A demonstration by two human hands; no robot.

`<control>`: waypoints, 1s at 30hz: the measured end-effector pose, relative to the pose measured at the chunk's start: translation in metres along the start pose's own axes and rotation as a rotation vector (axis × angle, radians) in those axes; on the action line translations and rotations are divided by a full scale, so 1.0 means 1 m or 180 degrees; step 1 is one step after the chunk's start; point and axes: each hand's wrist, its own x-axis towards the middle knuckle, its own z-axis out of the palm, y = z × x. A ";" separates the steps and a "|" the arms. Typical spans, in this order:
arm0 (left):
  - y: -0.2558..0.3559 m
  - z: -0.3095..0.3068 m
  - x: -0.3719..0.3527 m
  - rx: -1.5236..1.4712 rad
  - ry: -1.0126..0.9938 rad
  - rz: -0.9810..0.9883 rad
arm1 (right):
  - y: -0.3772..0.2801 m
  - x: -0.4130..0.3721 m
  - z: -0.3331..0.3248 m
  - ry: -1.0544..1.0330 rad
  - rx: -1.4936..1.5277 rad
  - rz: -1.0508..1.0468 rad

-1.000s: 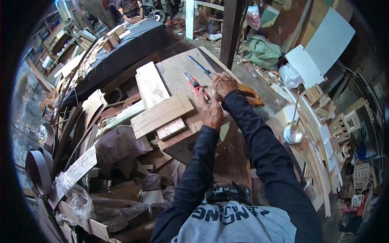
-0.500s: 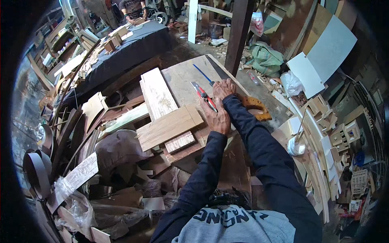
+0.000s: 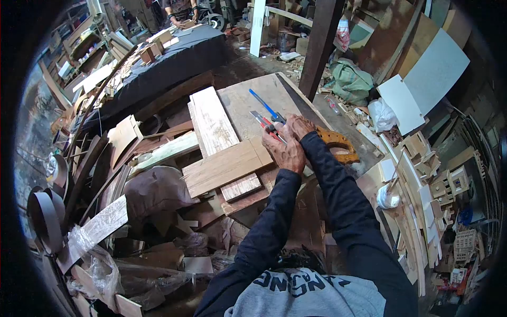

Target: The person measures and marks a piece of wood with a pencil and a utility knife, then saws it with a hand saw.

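Both hands are close together over the right side of a low wooden worktable. My left hand is closed round a red cutter with its blade pointing away. Beside it my right hand is closed on a blue pen-like tool, whose long end points up and left. A saw with a brown wooden handle lies just right of my right hand. Left of my hands, a light board rests across a whitish plank.
At the far left stands a table with a dark cloth holding wood pieces, a person behind it. A dark post rises beyond the worktable. Small wooden models and a white pot are on the right. Scrap wood fills the lower left.
The blue tool has been lifted and now sits in my right hand, angled beside the cutter. My left hand has curled more closely round the cutter. The view has shifted slightly.
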 end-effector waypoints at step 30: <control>0.037 0.003 -0.021 -0.1338 -0.0297 0.0398 | 0.028 -0.027 -0.007 0.1222 0.1678 -0.0379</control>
